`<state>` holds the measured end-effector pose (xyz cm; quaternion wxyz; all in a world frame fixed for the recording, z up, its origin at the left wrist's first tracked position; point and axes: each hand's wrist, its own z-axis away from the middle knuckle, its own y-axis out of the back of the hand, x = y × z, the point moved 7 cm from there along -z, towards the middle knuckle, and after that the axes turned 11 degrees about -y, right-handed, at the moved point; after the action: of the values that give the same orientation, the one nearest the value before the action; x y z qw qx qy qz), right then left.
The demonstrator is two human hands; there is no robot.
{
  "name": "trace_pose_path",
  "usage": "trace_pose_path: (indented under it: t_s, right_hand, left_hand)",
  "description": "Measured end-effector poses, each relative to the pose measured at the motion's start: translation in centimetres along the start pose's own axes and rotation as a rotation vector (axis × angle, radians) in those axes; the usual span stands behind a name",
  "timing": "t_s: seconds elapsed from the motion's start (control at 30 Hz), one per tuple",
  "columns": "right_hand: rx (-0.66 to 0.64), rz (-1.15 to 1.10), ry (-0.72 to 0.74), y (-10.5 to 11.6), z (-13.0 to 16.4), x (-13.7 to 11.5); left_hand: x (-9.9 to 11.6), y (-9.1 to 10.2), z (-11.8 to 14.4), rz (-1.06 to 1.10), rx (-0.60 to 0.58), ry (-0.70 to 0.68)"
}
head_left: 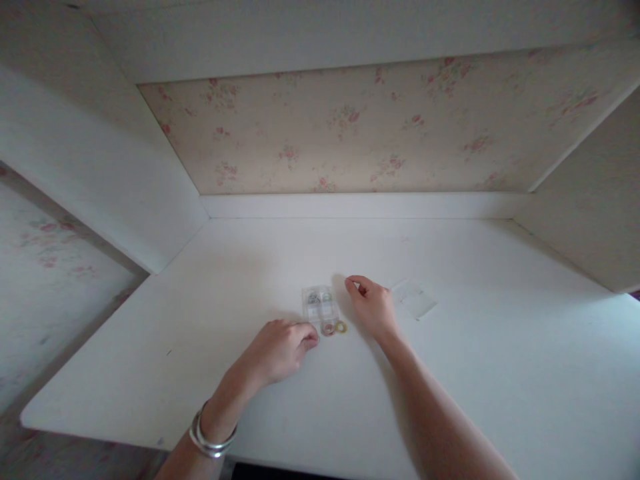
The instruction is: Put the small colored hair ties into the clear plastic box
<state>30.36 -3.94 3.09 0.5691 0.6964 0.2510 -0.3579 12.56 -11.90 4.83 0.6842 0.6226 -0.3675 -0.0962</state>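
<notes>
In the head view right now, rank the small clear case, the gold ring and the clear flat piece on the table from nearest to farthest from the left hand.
1. Small clear case, just beyond the left hand fingertips.
2. Gold ring, to the right, past the pinkish ring.
3. Clear flat piece, beyond the right hand.

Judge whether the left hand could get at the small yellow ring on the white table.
Probably yes: the left hand rests close to the small yellow ring, with only a pinkish ring lying between them.
</notes>
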Motion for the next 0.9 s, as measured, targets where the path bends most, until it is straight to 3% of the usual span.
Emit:
trace_pose_path:
  t_s: [0.2,0.3,0.43,0.57,0.77,0.9]
  right_hand:
    - [0.000,-0.009,-0.016,0.2,-0.2,0.2]
    - [0.012,-0.018,-0.008,0.4,-0.2,0.0]
    - [0.023,-0.012,0.024,0.6,0.0,-0.3]
    - [0.020,-0.013,0.059,0.4,0.2,-0.5]
    - [0.005,-0.028,0.054,0.0,0.2,-0.5]
    - [-0.011,-0.030,0.014,-0.1,0.2,-0.3]
  left_hand:
    - [-0.1,3.6,-3.3,-0.096,0.170,0.081]
    - [-1.4,3.5,-5.9,-0.106,0.190,0.128]
    - [-2.7,1.9,-7.6,-0.075,0.159,0.153]
    - [-2.7,1.6,-6.9,0.061,0.186,0.124]
    - [-2.7,2.8,-2.7,0.213,0.430,0.249]
    - [-0.6,0.9,-1.9,0.202,0.279,0.110]
